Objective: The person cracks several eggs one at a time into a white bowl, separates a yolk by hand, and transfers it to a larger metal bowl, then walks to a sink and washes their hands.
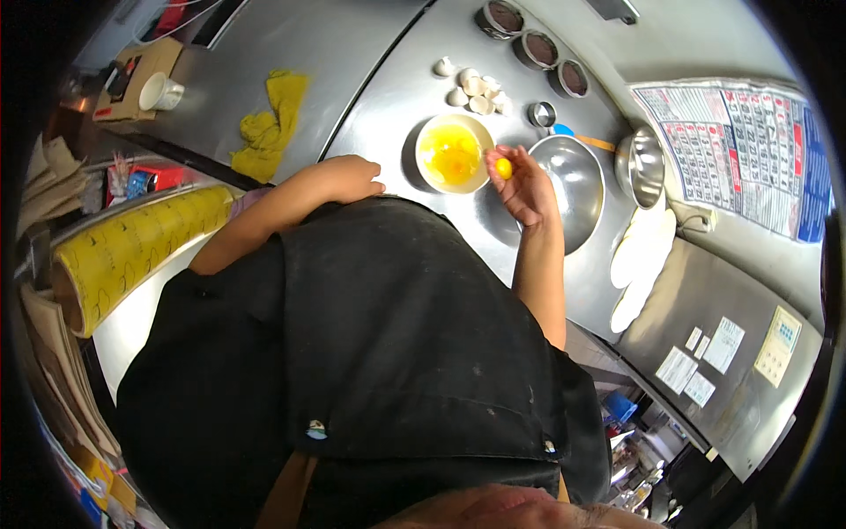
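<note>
An egg yolk (503, 168) rests on the fingers of my right hand (525, 188), which is palm up between a white bowl (423, 173) and a large stainless steel mixing bowl (581, 198). Raw eggs (452, 153), yolks and clear whites together, lie in the white bowl. Nothing shows in my left hand (357, 178); it lies at the counter's near edge, left of the white bowl, its fingers slightly curled. Cracked eggshells (481, 104) are heaped behind the white bowl. A small metal measuring cup (542, 114) sits behind the mixing bowl.
Three round containers with dark contents (540, 50) stand at the back by the wall. A second steel bowl (651, 168) is at the right, near a spatula's wooden handle (595, 142). A yellow cloth (268, 132) and a white mug (158, 92) lie to the left.
</note>
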`<state>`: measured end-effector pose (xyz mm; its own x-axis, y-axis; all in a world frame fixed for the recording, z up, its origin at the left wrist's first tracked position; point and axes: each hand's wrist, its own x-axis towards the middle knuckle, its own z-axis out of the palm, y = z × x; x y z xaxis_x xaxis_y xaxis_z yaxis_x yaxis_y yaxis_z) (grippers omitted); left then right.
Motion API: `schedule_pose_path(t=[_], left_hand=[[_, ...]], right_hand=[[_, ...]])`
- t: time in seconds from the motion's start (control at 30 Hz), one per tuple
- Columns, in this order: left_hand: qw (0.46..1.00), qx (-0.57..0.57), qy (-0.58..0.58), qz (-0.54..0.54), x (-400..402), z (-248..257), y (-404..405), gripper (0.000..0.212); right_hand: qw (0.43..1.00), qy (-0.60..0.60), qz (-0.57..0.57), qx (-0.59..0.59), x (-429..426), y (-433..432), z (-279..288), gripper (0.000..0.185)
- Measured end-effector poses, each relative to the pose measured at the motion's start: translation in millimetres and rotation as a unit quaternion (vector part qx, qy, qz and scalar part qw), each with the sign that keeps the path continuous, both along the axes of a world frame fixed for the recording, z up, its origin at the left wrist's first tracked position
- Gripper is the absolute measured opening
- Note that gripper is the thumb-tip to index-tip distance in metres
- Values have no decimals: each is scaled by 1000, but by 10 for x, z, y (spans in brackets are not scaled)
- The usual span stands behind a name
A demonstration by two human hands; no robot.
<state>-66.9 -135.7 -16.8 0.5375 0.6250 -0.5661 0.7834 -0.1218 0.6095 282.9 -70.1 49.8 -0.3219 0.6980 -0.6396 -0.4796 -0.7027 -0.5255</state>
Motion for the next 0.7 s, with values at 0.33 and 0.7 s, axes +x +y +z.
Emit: schedule_pose_path(t=[0.33, 0.7], left_hand=[[1000, 13, -3, -12, 5, 93, 64, 50], [1000, 4, -6, -16, -13, 130, 87, 51]], right_hand=[[911, -409, -3, 54, 1465, 10, -192, 26], [770, -585, -23, 255, 1246, 85, 772, 26]])
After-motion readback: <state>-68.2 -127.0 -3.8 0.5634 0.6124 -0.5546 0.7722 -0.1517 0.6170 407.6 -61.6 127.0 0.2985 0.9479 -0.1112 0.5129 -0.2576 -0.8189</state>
